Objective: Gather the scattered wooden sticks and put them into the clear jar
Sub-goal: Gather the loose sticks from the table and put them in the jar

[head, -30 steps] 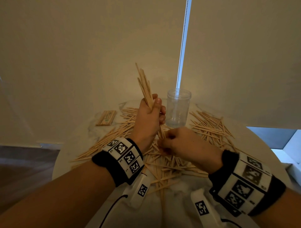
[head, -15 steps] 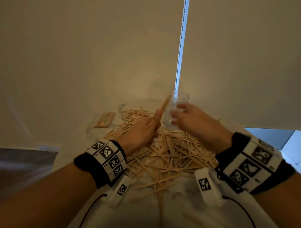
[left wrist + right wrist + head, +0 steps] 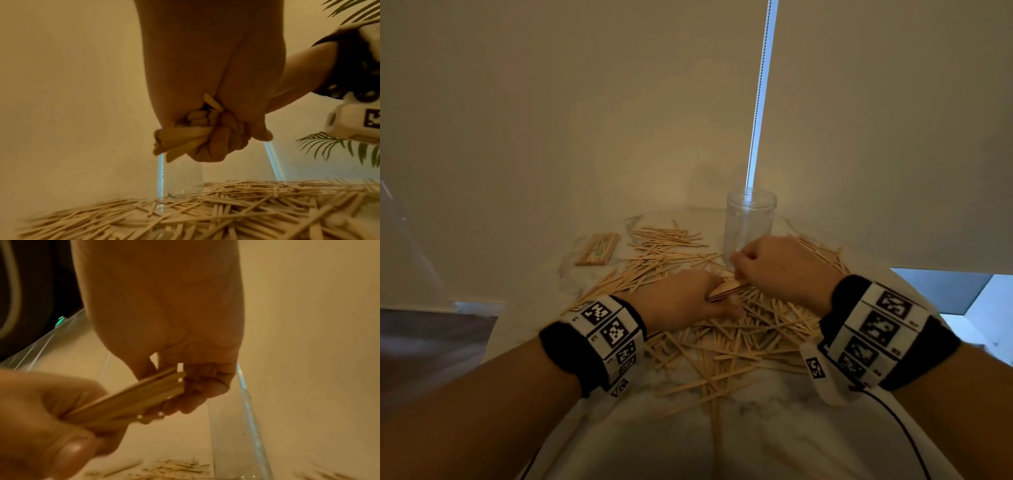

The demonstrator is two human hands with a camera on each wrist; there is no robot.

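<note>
Many flat wooden sticks point(image 3: 739, 342) lie strewn over the white marble table point(image 3: 756, 431). The clear jar point(image 3: 750, 219) stands upright and empty at the table's far side. My left hand point(image 3: 685, 301) grips a bundle of sticks point(image 3: 724, 292), held almost level just above the pile. The right hand point(image 3: 777, 263) is in front of the jar, its curled fingers point(image 3: 197, 386) closed on the far end of that bundle point(image 3: 133, 400). In the left wrist view the bundle point(image 3: 180, 139) fans out of my fist, with the jar point(image 3: 185, 178) behind it.
A wrapped pack of sticks point(image 3: 597, 249) lies at the table's back left. A blind with a bead chain point(image 3: 760, 96) hangs close behind the jar. Palm fronds point(image 3: 339, 146) stand off to the right. The table's round edge drops away left and right.
A second ago my left hand held the bundle upright while the right picked at the pile. Both hands then rose toward the jar. Now they are low again, and the bundle lies level.
</note>
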